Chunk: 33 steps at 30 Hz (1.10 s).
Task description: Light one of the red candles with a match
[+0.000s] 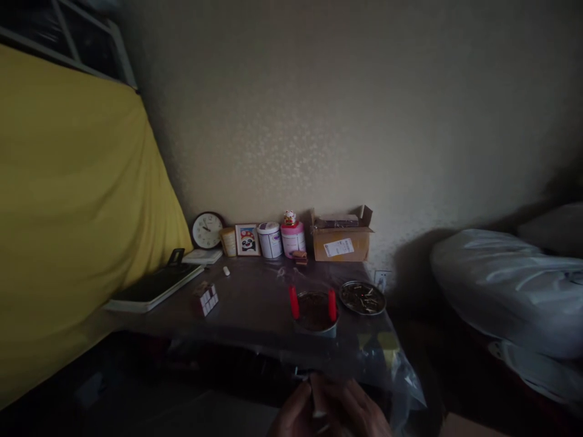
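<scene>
My left hand [294, 409] and my right hand [357, 408] are close together at the table's front edge, low in view. Fingers of both hands are closed around what looks like a small matchbox [319, 414], dim and mostly covered. Whether the right fingers also pinch something thin cannot be made out. Beyond them on the table stands a metal bowl [316, 331] with dark filling. Two red candles, a left candle [294, 302] and a right candle [332, 305], stand upright in it, with no flame visible. To its right lies a round plate [363, 312] strewn with matchsticks.
A stack of small boxes [208, 299] and a tray-like board [157, 288] are on the left. Along the wall stand a clock [207, 230], a panda picture [248, 241], a white tin [270, 241], a pink tin [293, 240] and a cardboard box [359, 244]. Plastic sheeting covers the table [255, 297].
</scene>
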Available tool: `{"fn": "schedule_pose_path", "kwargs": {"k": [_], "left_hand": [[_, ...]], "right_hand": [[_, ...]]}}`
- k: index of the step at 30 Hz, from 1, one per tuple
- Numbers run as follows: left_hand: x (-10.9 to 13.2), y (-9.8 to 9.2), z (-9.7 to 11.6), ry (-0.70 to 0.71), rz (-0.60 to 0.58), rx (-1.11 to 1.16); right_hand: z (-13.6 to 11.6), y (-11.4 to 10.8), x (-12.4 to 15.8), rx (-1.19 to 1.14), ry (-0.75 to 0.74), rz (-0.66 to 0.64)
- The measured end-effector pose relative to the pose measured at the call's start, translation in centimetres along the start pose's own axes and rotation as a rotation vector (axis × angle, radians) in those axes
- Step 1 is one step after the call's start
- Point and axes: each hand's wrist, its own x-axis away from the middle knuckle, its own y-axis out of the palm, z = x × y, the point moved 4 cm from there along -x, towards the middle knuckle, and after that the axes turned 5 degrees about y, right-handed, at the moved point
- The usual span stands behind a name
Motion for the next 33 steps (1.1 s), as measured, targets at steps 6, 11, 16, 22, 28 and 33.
{"fn": "schedule_pose_path", "kwargs": {"k": [6, 11, 16, 22, 28, 33], "left_hand": [[-0.2, 0.3, -0.3, 0.043, -0.087, -0.019], [0.2, 0.9, -0.1, 0.083, -0.13, -0.035], [-0.1, 0.3, -0.4, 0.133, -0.127, 0.014], [0.0, 0.2, -0.5, 0.104, -0.119, 0.046], [0.6, 1.3, -0.2, 0.101, -0.132, 0.039], [0.8, 1.6, -0.2, 0.094, -0.123, 0.026]], "right_hand": [[-0.4, 0.3, 0.0, 0.03, -0.03, -0.058], [-0.5, 0.4, 0.3, 0.065, -0.016, -0.043], [-1.0, 0.0, 0.1, 0.11, -0.041, -0.007], [-1.3, 0.0, 0.2, 0.117, -0.01, 0.016], [-1.3, 0.2, 0.2, 0.139, -0.006, 0.054], [-1.6, 0.1, 0.0, 0.138, 0.018, 0.079]]}}
